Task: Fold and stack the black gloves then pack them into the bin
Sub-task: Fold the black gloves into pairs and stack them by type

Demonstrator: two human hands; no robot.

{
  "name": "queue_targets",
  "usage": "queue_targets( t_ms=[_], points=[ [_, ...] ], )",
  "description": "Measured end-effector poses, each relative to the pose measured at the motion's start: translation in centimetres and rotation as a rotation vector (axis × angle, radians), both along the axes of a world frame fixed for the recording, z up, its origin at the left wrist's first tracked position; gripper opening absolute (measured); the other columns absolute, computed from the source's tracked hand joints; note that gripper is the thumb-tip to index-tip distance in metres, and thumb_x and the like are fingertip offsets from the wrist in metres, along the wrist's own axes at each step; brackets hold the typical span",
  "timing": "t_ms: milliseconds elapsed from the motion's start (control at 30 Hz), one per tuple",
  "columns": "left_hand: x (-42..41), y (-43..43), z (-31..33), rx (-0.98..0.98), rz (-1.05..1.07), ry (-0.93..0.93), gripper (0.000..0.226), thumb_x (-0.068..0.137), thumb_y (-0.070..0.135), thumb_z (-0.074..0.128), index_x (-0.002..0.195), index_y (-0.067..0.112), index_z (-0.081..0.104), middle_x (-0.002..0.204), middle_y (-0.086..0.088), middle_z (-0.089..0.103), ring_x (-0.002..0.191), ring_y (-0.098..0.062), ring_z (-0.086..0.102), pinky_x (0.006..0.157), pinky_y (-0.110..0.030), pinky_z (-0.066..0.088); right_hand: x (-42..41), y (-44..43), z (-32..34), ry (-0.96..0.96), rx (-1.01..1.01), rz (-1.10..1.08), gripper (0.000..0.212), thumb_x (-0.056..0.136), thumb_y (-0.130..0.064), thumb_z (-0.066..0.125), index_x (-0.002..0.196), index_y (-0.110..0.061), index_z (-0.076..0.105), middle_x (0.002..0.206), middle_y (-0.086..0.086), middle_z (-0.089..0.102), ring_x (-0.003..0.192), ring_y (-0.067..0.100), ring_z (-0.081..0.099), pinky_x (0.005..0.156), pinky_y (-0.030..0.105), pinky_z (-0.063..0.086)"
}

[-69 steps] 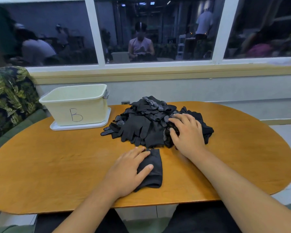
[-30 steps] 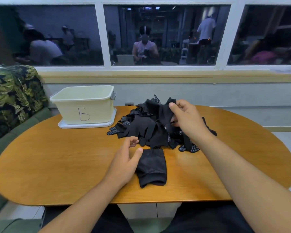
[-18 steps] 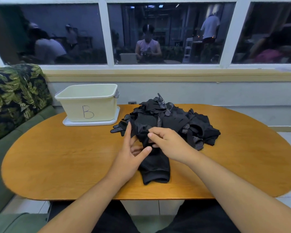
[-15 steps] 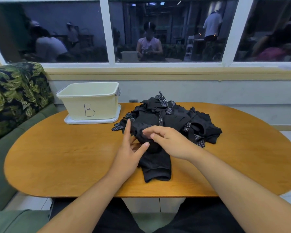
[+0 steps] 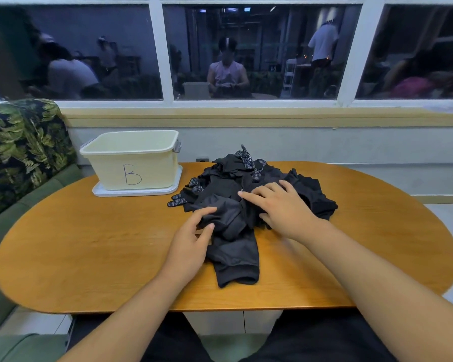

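A loose pile of black gloves [image 5: 230,176] with white grip dots lies at the middle of the wooden table [image 5: 89,246]. In front of it, near me, lies a folded stack of black gloves [image 5: 236,259]. A glove [image 5: 225,212] rests crumpled on the far end of that stack. My left hand [image 5: 191,244] pinches this glove's left edge between thumb and fingers. My right hand [image 5: 285,207] lies flat, fingers spread, on the near right part of the pile. The cream bin [image 5: 134,158] marked "B" stands on its lid at the back left, apart from both hands.
A green bench with a leaf-patterned cushion [image 5: 19,150] runs along the table's left side. Behind the table is a wall with a sill and dark windows [image 5: 246,53] showing reflections of people. The table's front edge [image 5: 220,307] is close to my lap.
My right hand pulled a glove out of the pile and brought it over the folded stack. My left hand lifted off the stack and took the glove's edge. Then my right hand went back onto the pile.
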State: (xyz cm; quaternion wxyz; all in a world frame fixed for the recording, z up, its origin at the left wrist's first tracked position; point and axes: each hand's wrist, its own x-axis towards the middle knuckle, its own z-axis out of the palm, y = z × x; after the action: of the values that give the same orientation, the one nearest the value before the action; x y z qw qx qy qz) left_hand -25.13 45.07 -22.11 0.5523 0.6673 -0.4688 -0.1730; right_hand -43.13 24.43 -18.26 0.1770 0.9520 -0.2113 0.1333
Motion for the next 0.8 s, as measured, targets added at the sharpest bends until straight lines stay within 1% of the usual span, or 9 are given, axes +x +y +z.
queue_targets(
  t_ms=[100, 200, 300, 367, 467, 600, 667, 733, 800],
  points=[
    [-0.1, 0.0, -0.1, -0.018, 0.014, 0.021, 0.038, 0.109, 0.019, 0.058, 0.129, 0.051, 0.066, 0.124, 0.021, 0.07, 0.109, -0.004, 0.069, 0.091, -0.023, 0.058, 0.6, -0.6, 0.0, -0.037, -0.116, 0.074, 0.052, 0.097, -0.034, 0.072, 0.147, -0.041, 0.056, 0.11, -0.01, 0.065, 0.106, 0.023, 0.059, 0.11, 0.049, 0.043],
    [0.0, -0.2, -0.2, -0.109, 0.086, 0.114, 0.034, 0.108, 0.013, 0.059, 0.122, 0.041, 0.072, 0.119, 0.015, 0.074, 0.11, -0.007, 0.071, 0.094, -0.03, 0.06, 0.3, -0.5, 1.3, -0.118, -0.082, 0.09, 0.017, 0.102, -0.033, 0.066, 0.117, -0.039, 0.072, 0.1, -0.013, 0.07, 0.1, 0.021, 0.061, 0.103, 0.044, 0.042],
    [1.0, -0.4, 0.0, -0.196, 0.198, 0.268, 0.029, 0.108, 0.01, 0.058, 0.115, 0.034, 0.074, 0.115, 0.006, 0.076, 0.109, -0.02, 0.073, 0.094, -0.042, 0.063, -0.4, -0.7, 3.8, -0.362, 0.142, -0.049, 0.018, 0.105, -0.034, 0.059, 0.117, -0.037, 0.072, 0.107, -0.013, 0.074, 0.105, 0.022, 0.063, 0.096, 0.042, 0.04],
    [1.7, -0.5, 0.5, -0.196, 0.227, 0.327, 0.027, 0.11, 0.011, 0.056, 0.116, 0.032, 0.073, 0.116, 0.006, 0.076, 0.109, -0.02, 0.074, 0.095, -0.048, 0.062, -1.1, -1.7, 5.2, -0.511, 0.286, -0.13, 0.015, 0.105, -0.034, 0.059, 0.115, -0.032, 0.07, 0.102, -0.009, 0.075, 0.1, 0.026, 0.066, 0.088, 0.041, 0.044],
    [2.3, -1.6, 2.3, -0.192, 0.244, 0.166, 0.028, 0.109, 0.013, 0.056, 0.117, 0.035, 0.072, 0.118, 0.011, 0.074, 0.112, -0.014, 0.071, 0.101, -0.05, 0.059, -1.7, -2.5, 7.1, -0.667, 0.667, -0.12, 0.003, 0.104, -0.028, 0.063, 0.105, -0.03, 0.064, 0.08, -0.011, 0.069, 0.076, 0.02, 0.064, 0.071, 0.038, 0.047],
    [3.8, -4.8, 6.0, -0.264, 0.213, 0.13, 0.028, 0.109, 0.012, 0.054, 0.123, 0.032, 0.069, 0.12, 0.011, 0.073, 0.11, -0.011, 0.071, 0.101, -0.046, 0.059, -0.2, -3.0, 9.4, -0.896, 0.902, -0.073, 0.021, 0.102, -0.011, 0.059, 0.1, -0.032, 0.062, 0.092, -0.008, 0.076, 0.083, 0.018, 0.071, 0.079, 0.034, 0.053],
    [4.7, -6.4, 7.6, -0.159, 0.201, 0.024, 0.036, 0.108, 0.019, 0.055, 0.139, 0.037, 0.061, 0.132, 0.014, 0.068, 0.119, -0.009, 0.066, 0.104, -0.039, 0.056, 0.8, -3.1, 10.5, -0.923, 0.96, -0.002, 0.03, 0.102, -0.007, 0.058, 0.109, -0.036, 0.062, 0.103, -0.01, 0.077, 0.091, 0.011, 0.072, 0.083, 0.026, 0.051],
    [5.1, -7.4, 8.2, 0.03, 0.196, -0.038, 0.054, 0.108, 0.024, 0.057, 0.158, 0.035, 0.043, 0.142, 0.014, 0.055, 0.127, -0.013, 0.059, 0.101, -0.033, 0.05, 1.4, -3.2, 11.4, -0.775, 1.024, 0.067, 0.043, 0.105, -0.007, 0.057, 0.135, -0.038, 0.056, 0.118, -0.014, 0.073, 0.097, 0.007, 0.07, 0.076, 0.017, 0.05],
    [5.4, -7.9, 7.6, 0.21, 0.185, -0.025, 0.073, 0.104, 0.031, 0.061, 0.167, 0.03, 0.026, 0.153, 0.004, 0.05, 0.137, -0.022, 0.053, 0.104, -0.035, 0.045, 1.0, -3.5, 11.9, -0.59, 0.982, 0.007, 0.065, 0.104, -0.005, 0.05, 0.156, -0.042, 0.039, 0.122, -0.017, 0.07, 0.094, 0.008, 0.073, 0.058, 0.016, 0.048]
  ],
)
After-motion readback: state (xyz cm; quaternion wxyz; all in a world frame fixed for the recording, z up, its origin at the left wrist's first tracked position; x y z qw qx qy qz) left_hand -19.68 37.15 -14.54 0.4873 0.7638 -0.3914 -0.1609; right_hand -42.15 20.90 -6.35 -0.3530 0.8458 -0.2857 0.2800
